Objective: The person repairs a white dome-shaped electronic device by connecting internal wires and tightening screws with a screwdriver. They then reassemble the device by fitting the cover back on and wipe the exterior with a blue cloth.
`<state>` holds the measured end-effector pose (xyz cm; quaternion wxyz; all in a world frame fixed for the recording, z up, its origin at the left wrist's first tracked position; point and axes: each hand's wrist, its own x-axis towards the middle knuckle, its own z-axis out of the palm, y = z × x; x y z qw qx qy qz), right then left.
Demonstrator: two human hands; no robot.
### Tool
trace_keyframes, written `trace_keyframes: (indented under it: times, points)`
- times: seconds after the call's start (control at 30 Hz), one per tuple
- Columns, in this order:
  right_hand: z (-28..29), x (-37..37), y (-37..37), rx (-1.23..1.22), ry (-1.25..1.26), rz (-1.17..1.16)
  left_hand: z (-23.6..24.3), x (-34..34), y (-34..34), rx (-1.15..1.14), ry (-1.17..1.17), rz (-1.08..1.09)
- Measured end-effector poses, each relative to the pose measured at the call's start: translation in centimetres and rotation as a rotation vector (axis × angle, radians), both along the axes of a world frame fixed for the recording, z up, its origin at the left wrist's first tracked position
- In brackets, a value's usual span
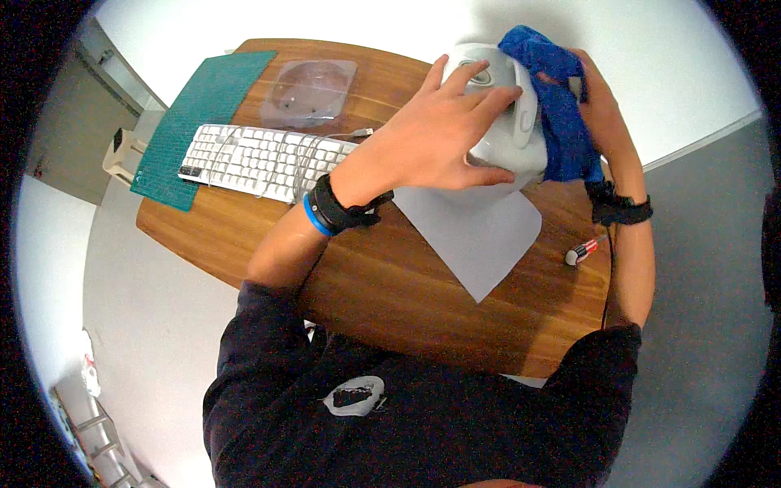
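A white, rounded appliance, much like a small rice cooker (496, 150), stands at the back right of the table, with a round button on top and a handle along its right side. My left hand (439, 126) rests on it, fingers spread across the lid and thumb stretched along the front. On the appliance's right side my right hand (600, 110) presses a blue cloth (561, 122), its fingers partly hidden by the bunched fabric. A sheet of white paper (480, 240) lies on the table in front of the appliance, partly beneath my left wrist.
Left of my hands are a white keyboard (256, 159) with a cable coiled over it, a green cutting mat (183, 134) and a clear plastic tray (309, 91). A red-and-white marker-like object (582, 251) lies by my right forearm. A white wall (663, 73) stands behind the wooden table (390, 281).
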<state>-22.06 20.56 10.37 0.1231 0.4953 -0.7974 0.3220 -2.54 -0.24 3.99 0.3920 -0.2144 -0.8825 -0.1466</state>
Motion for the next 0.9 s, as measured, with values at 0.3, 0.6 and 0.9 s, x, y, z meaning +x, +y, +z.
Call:
trace_keyframes:
  times: [0.3, 0.6, 0.9]
  points:
    - [2.1, 1.5, 0.5, -0.030, 0.141, -0.016, 1.5, 0.5, -3.7, 0.160, -0.004, -0.107]
    - [4.2, 7.0, -6.2, 0.489, 0.677, 0.263, 1.0, -1.0, -4.4, 0.345, -0.297, -0.306]
    - [5.5, 12.4, 1.3, 0.354, 0.430, 0.550, 0.3, -0.3, -4.0, 0.264, -0.355, -0.001]
